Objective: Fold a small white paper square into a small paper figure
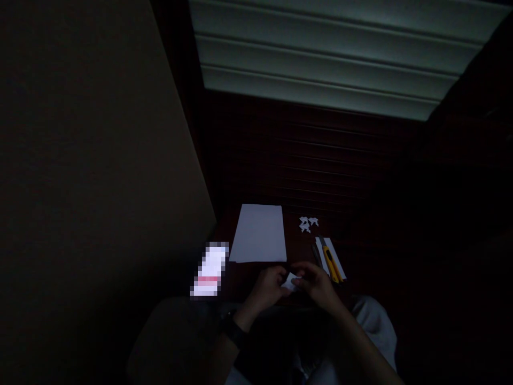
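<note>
Between my two hands is a small piece of white paper (pixel 291 282), held close to the table's near edge. My left hand (pixel 269 287) grips its left side with curled fingers. On the other side, my right hand (pixel 315 283) pinches the paper between thumb and fingers. Dim light hides the exact folds. Beyond my hands lies a stack of white paper sheets (pixel 259 233). A few small folded paper shapes (pixel 305 224) sit together at the far right of the table.
A yellow box cutter (pixel 332 264) rests on a narrow white paper pile (pixel 340 262) at the right. A lit, blurred-out screen (pixel 211 270) is at the left. A wall (pixel 100 160) borders the left side, and a slatted blind (pixel 320 59) hangs behind.
</note>
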Demonstrator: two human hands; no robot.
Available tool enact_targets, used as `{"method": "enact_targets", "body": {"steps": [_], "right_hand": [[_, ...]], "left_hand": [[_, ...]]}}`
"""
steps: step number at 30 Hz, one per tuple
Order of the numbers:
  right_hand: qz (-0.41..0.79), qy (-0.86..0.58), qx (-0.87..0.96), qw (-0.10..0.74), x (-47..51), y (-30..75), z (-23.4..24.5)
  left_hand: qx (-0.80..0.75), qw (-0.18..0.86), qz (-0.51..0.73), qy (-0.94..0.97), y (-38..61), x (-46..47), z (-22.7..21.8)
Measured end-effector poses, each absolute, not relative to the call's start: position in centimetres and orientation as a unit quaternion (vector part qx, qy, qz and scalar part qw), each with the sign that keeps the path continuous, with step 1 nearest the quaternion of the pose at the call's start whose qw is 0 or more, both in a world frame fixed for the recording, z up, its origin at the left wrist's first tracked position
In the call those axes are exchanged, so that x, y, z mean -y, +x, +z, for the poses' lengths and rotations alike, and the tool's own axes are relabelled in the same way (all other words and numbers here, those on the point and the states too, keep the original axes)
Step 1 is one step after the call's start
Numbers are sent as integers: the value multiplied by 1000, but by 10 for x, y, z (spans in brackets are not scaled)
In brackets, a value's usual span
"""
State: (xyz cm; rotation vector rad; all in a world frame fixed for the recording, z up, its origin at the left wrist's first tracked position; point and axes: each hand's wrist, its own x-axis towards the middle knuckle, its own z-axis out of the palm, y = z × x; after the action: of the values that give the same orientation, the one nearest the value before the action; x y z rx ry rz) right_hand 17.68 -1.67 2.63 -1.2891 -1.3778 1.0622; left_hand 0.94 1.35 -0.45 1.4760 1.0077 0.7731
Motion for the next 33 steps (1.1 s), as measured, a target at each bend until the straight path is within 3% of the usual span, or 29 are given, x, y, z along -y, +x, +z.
{"method": "enact_targets", "body": {"steps": [6, 11, 15, 23, 28, 33], "right_hand": [[389, -541, 557, 495, 11, 177, 20], [397, -538, 537, 514, 12, 179, 19], [402, -534, 571, 478, 11, 183, 20], [231, -560, 607, 515, 14, 182, 5], [208, -543, 621, 525, 24, 176, -1], [223, -544, 604, 538, 32, 172, 12]], "left_hand": [[-395, 597, 415, 562, 15, -12, 12], [-420, 565, 443, 555, 12, -16, 18], [-447, 513, 420, 601, 9, -17, 20], [-467, 396, 477, 630, 7, -7, 23], [-425, 574, 439, 545, 9, 0, 3], [-414, 598, 469, 500, 12, 3, -1]]}}
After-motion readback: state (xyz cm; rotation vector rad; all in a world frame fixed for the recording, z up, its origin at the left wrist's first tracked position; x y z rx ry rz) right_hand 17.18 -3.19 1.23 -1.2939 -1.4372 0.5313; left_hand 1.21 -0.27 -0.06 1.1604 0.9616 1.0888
